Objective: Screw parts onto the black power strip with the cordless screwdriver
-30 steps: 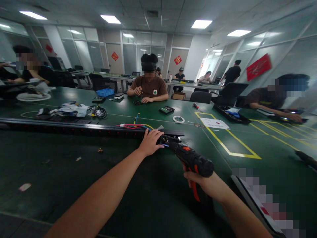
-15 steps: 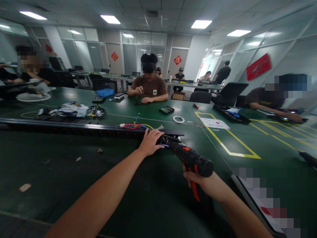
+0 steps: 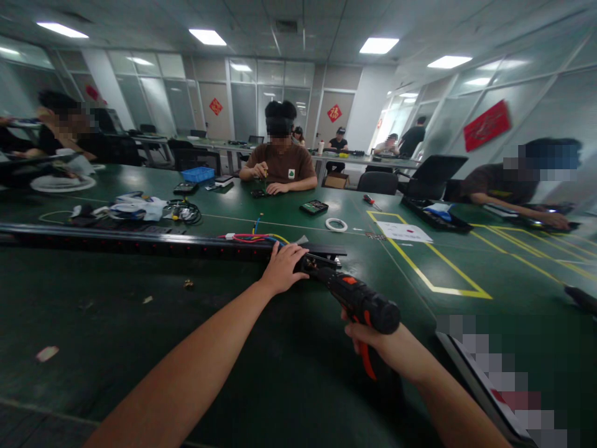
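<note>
My right hand is wrapped around the handle of a black and orange cordless screwdriver. Its nose points left and away, into the right end of a long black metal strip lying across the table. My left hand grips that strip near the same end, fingers over the top and thumb toward the screwdriver's tip. Red, blue and yellow wires come out along the far side, just beyond my left fingers. Small brassy parts show at the strip's end; the exact contact of the bit is hard to make out.
Beyond the strip lie a bundle of cables, a white ring, a black box-like part and a paper sheet. A tablet-like device sits at right. Co-workers sit across and at both sides.
The screwdriver has shifted very slightly left, toward the strip's end. My left hand stays in place on the strip.
</note>
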`<state>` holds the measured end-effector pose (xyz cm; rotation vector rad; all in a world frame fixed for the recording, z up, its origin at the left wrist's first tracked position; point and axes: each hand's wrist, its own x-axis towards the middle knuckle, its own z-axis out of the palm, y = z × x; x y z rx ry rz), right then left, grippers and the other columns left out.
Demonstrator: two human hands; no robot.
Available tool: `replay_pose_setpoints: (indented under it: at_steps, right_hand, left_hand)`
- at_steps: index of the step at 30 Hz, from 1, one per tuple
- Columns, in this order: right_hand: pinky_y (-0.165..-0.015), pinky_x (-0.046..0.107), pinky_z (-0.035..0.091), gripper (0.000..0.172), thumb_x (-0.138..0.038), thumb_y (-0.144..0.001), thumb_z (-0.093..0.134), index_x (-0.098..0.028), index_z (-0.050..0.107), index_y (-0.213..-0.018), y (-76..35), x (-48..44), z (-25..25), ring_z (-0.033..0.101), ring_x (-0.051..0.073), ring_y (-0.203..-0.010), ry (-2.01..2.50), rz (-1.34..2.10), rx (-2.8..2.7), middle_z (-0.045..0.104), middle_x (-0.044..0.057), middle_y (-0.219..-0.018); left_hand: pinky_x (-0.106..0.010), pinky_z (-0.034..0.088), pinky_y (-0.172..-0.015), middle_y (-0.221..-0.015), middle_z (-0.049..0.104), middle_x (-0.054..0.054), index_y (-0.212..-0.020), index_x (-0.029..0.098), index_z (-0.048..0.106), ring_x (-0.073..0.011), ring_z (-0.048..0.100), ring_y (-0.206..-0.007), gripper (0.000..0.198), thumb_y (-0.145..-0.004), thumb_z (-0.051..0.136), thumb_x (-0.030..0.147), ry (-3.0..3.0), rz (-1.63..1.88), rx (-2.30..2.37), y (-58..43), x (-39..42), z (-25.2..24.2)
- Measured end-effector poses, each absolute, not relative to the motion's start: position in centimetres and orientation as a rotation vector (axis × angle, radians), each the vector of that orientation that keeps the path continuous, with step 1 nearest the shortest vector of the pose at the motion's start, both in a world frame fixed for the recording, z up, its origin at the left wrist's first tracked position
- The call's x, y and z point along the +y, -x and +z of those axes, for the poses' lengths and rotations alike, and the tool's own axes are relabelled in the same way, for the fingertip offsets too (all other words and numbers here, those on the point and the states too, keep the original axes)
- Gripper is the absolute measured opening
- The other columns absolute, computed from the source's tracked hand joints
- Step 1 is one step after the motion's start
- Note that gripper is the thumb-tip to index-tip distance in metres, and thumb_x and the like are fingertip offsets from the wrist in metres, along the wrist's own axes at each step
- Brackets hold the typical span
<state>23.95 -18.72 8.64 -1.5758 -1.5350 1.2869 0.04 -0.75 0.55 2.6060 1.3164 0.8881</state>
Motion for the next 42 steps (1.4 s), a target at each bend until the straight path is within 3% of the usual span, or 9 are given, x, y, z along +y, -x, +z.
replay_pose_setpoints:
  at_steps: [11, 18, 42]
  right_hand:
    - [-0.070, 0.039, 0.050, 0.055, -0.045, -0.073, 0.079, -0.021, 0.068, -0.121, -24.05, -18.61, 8.45, 0.065, 0.022, -0.065, 1.589, 1.329, -1.499, 0.064, -0.005, -0.065]
    - [-0.067, 0.035, 0.050, 0.035, -0.043, -0.073, 0.079, -0.021, 0.068, -0.097, -24.04, -18.62, 8.41, 0.064, 0.019, -0.062, 1.507, 1.346, -1.497, 0.064, -0.004, -0.066]
    - [-0.063, 0.033, 0.047, 0.029, -0.040, -0.071, 0.077, -0.021, 0.064, -0.089, -23.90, -18.51, 8.82, 0.061, 0.018, -0.061, 1.512, 1.340, -1.503, 0.063, -0.004, -0.063]
  left_hand:
    - [-0.065, 0.009, -0.135, -0.155, 0.060, -0.010, -0.154, 0.028, 0.056, -0.0331, 0.045, -0.155, 0.067, -0.094, 0.082, 0.041, -2.611, 0.888, 1.314, 0.11, -0.61, 0.31]
    - [-0.065, 0.010, -0.135, -0.155, 0.060, -0.011, -0.154, 0.028, 0.057, -0.0334, 0.045, -0.155, 0.066, -0.094, 0.082, 0.040, -2.603, 0.875, 1.316, 0.06, -0.86, 0.68]
    - [-0.066, 0.009, -0.135, -0.156, 0.060, -0.010, -0.154, 0.029, 0.056, -0.0333, 0.045, -0.154, 0.066, -0.094, 0.082, 0.041, -2.601, 0.874, 1.305, 0.19, -0.90, 0.72]
